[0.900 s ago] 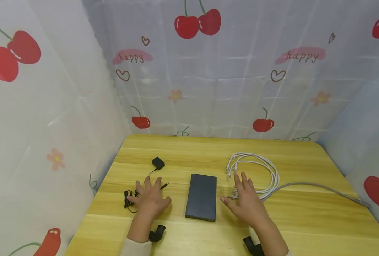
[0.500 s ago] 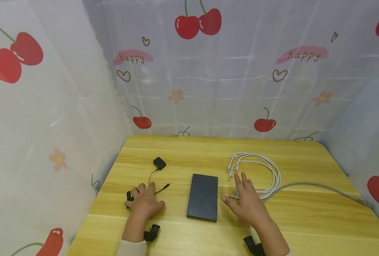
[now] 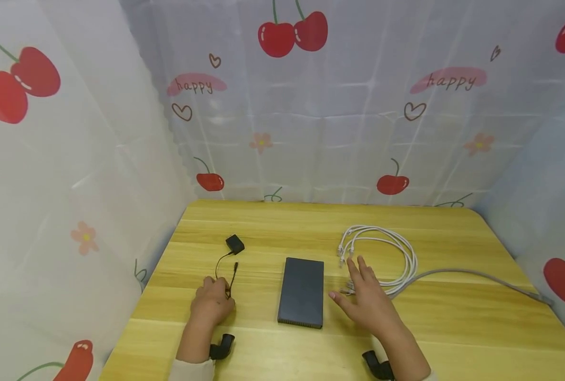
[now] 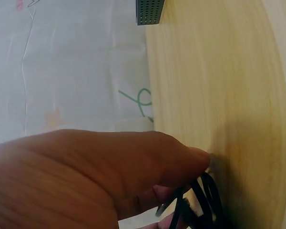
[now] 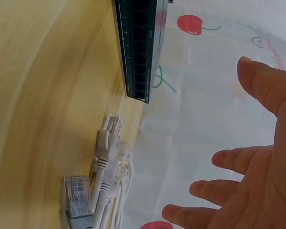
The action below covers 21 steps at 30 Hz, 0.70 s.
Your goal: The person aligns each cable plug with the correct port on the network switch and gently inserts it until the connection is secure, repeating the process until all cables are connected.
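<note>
My left hand (image 3: 211,305) grips the coiled black power cord, mostly hidden under it in the head view. In the left wrist view the thumb and fingers pinch the loops of the black cord (image 4: 211,196). The black adapter (image 3: 235,244) lies just beyond, joined by a thin wire. To the right is the dark flat box (image 3: 301,292), which shows a row of ports (image 5: 139,52) in the right wrist view. My right hand (image 3: 370,307), fingers spread and holding nothing, is beside the white cables (image 3: 408,259) and their clear plugs (image 5: 78,195).
A grey cable (image 3: 473,271) runs from the white coil to the table's right edge. Patterned curtains (image 3: 311,132) stand behind the wooden table (image 3: 263,222) and along its sides. A black piece (image 3: 222,347) is at the left wrist, another (image 3: 378,366) at the right.
My left hand has closed on the cord bundle, its fingers drawing in from a spread pose. The cord's plug end has swung to point away from me. My right hand has barely moved.
</note>
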Each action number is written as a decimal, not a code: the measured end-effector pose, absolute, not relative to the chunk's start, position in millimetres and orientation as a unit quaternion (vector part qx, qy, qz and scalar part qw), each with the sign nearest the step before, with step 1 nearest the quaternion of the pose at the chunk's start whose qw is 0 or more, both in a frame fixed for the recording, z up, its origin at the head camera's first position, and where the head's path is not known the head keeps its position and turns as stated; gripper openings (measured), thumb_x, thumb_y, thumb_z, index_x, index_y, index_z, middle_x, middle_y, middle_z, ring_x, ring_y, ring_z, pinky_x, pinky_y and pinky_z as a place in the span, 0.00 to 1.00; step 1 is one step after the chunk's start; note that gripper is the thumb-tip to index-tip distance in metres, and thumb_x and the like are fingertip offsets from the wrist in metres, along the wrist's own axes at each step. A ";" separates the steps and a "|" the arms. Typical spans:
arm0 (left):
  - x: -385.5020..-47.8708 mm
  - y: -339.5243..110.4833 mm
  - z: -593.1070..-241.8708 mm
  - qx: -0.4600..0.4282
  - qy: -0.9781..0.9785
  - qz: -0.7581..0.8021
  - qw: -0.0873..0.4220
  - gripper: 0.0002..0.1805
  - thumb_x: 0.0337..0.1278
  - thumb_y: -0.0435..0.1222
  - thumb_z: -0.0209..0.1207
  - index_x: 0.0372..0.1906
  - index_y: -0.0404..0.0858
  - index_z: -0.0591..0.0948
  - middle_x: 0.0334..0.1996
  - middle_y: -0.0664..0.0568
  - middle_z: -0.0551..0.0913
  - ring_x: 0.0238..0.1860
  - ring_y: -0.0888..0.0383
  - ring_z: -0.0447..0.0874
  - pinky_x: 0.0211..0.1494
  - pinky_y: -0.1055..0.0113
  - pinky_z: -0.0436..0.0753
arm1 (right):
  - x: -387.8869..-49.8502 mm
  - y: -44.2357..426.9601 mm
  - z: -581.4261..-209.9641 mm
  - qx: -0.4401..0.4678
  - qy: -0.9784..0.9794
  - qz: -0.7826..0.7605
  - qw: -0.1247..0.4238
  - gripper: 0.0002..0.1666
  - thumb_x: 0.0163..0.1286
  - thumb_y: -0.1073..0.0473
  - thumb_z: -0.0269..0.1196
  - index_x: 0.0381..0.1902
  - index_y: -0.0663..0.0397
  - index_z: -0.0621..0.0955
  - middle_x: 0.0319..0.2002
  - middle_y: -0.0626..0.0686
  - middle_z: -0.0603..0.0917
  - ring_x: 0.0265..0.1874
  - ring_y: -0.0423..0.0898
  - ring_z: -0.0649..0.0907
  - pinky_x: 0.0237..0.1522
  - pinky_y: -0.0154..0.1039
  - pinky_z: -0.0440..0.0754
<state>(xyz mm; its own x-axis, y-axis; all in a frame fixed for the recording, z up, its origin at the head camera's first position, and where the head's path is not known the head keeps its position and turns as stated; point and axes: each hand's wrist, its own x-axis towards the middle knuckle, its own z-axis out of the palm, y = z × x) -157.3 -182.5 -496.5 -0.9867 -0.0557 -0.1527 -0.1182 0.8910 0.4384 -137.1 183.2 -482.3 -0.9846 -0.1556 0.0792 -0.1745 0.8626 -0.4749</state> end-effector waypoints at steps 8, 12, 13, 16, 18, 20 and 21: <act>-160.2 -179.0 -502.1 -0.033 0.964 0.259 0.056 0.11 0.54 0.33 0.61 0.21 0.42 0.74 0.20 0.51 0.72 0.21 0.56 0.68 0.24 0.63 0.66 | -137.3 178.9 -479.5 0.091 -0.961 0.262 0.018 0.54 0.67 0.36 0.64 0.80 0.53 0.55 0.79 0.65 0.49 0.73 0.72 0.57 0.58 0.71 0.69; -159.8 -174.1 -500.5 -0.048 0.963 0.260 0.042 0.05 0.61 0.36 0.60 0.29 0.42 0.79 0.21 0.54 0.75 0.20 0.57 0.70 0.24 0.63 0.67 | -136.5 173.4 -477.7 0.106 -0.955 0.276 0.023 0.53 0.67 0.36 0.64 0.79 0.52 0.56 0.79 0.62 0.50 0.73 0.70 0.58 0.59 0.69 0.69; -159.7 -172.3 -499.5 -0.053 0.964 0.257 0.038 0.04 0.63 0.37 0.59 0.33 0.42 0.81 0.21 0.55 0.76 0.19 0.57 0.71 0.23 0.63 0.67 | -136.6 171.8 -477.2 0.111 -0.954 0.278 0.024 0.53 0.68 0.35 0.63 0.79 0.52 0.57 0.79 0.62 0.50 0.74 0.70 0.58 0.59 0.69 0.69; -159.1 -167.4 -495.3 -0.061 0.968 0.244 0.023 0.07 0.68 0.41 0.56 0.41 0.45 0.83 0.21 0.57 0.77 0.16 0.58 0.71 0.19 0.62 0.67 | -137.2 166.1 -475.6 0.119 -0.952 0.281 0.028 0.53 0.68 0.33 0.61 0.79 0.52 0.56 0.79 0.61 0.51 0.74 0.67 0.57 0.60 0.68 0.69; -158.9 -164.4 -492.7 -0.059 0.969 0.238 0.008 0.08 0.70 0.42 0.55 0.45 0.46 0.83 0.21 0.58 0.78 0.15 0.58 0.71 0.18 0.62 0.67 | -137.9 162.0 -474.3 0.125 -0.950 0.285 0.033 0.53 0.67 0.34 0.62 0.79 0.53 0.56 0.79 0.61 0.52 0.75 0.66 0.57 0.62 0.67 0.69; -158.2 -162.0 -490.6 -0.057 0.970 0.234 -0.003 0.09 0.72 0.42 0.54 0.47 0.46 0.82 0.20 0.58 0.77 0.16 0.58 0.70 0.17 0.62 0.66 | -138.3 157.1 -473.1 0.130 -0.948 0.287 0.035 0.54 0.67 0.36 0.64 0.79 0.53 0.56 0.79 0.60 0.52 0.75 0.65 0.58 0.62 0.65 0.69; -157.9 -160.9 -490.0 -0.057 0.971 0.233 -0.008 0.09 0.72 0.42 0.54 0.48 0.46 0.81 0.20 0.58 0.77 0.16 0.58 0.70 0.17 0.62 0.66 | -138.5 154.6 -472.6 0.134 -0.948 0.287 0.034 0.54 0.67 0.36 0.65 0.79 0.53 0.56 0.79 0.60 0.53 0.75 0.65 0.58 0.62 0.65 0.69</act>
